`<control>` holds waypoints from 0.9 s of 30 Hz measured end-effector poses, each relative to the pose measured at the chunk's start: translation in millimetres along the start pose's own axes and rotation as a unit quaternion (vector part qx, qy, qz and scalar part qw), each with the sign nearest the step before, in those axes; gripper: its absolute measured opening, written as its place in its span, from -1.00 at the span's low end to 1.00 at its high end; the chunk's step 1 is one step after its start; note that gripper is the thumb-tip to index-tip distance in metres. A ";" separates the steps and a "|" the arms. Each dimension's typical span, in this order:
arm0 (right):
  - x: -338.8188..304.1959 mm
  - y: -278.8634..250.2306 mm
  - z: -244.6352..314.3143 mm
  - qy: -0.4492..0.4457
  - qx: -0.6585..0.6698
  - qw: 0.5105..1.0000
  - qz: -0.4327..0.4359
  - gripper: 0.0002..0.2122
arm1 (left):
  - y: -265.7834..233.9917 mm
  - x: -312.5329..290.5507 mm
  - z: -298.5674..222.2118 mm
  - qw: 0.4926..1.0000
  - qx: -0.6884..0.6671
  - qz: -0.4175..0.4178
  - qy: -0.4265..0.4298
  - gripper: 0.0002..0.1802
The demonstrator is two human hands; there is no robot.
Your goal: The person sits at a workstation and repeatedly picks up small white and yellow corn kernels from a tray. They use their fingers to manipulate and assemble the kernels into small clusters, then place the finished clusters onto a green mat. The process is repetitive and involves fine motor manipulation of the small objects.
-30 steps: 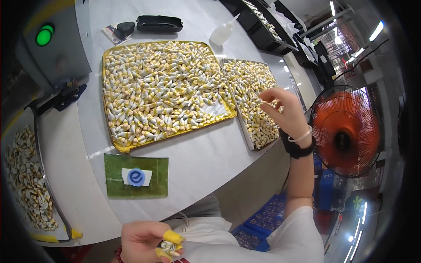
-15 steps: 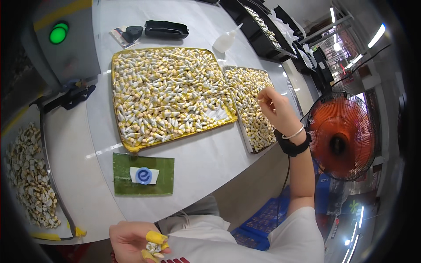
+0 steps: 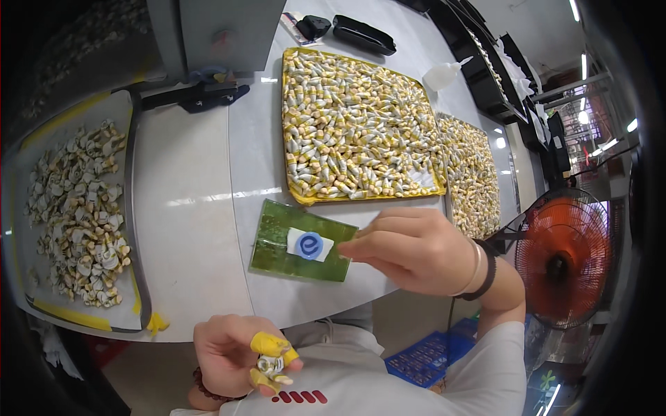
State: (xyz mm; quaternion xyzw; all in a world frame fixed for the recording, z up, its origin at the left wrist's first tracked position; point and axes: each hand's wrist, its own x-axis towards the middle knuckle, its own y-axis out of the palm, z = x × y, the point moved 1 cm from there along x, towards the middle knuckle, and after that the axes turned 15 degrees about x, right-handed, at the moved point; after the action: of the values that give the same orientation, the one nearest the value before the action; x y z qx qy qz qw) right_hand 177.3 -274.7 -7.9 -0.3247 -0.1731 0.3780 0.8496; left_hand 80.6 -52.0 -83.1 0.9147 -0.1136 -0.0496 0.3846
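Observation:
Low in front of my body, my left hand is closed, with yellow covers on its thumb and a finger. Between them it pinches a small white piece with dark markings. My right hand reaches over the table with fingertips pressed together at the right side of a green pad. Whatever those fingertips hold, if anything, is hidden. On the pad lies a white slip bearing a blue disc with a dark curl.
Beyond the pad, a yellow-edged tray holds many small white-and-yellow pieces; a second tray adjoins it. At left sits a tray of similar pieces. A squeeze bottle, black case and orange fan are around.
My right hand has come from over the smaller right tray to the green pad. My left hand still holds its small piece. The whole view has swung toward the left.

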 end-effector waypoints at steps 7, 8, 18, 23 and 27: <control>23.7 18.5 -16.6 -0.080 -0.051 0.995 0.010 -0.79 | -8.2 -5.5 2.5 0.995 0.089 -0.015 0.041 -0.58; 23.7 20.2 -16.8 -0.083 -0.044 0.996 0.009 -0.79 | -6.8 -7.8 3.2 0.995 0.084 -0.036 0.038 -0.56; 16.3 29.0 -10.7 -0.065 -0.076 0.994 -0.042 -0.80 | -1.6 -1.5 7.6 0.922 0.341 -0.055 0.174 -0.46; 0.3 23.9 3.3 -0.093 0.010 0.988 -0.125 -0.83 | -0.5 4.6 7.8 0.877 0.424 0.012 0.225 -0.49; -22.4 28.6 24.8 -0.100 0.202 0.952 -0.207 -0.82 | 10.0 14.5 9.4 0.860 0.434 0.077 0.258 -0.59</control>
State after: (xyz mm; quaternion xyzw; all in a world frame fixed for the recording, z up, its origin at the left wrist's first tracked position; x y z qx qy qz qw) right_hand 134.2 -266.8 -10.5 -0.0638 -0.2406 0.2510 0.9354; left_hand 91.2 -68.9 -82.5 0.9573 -0.0908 0.2725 -0.0330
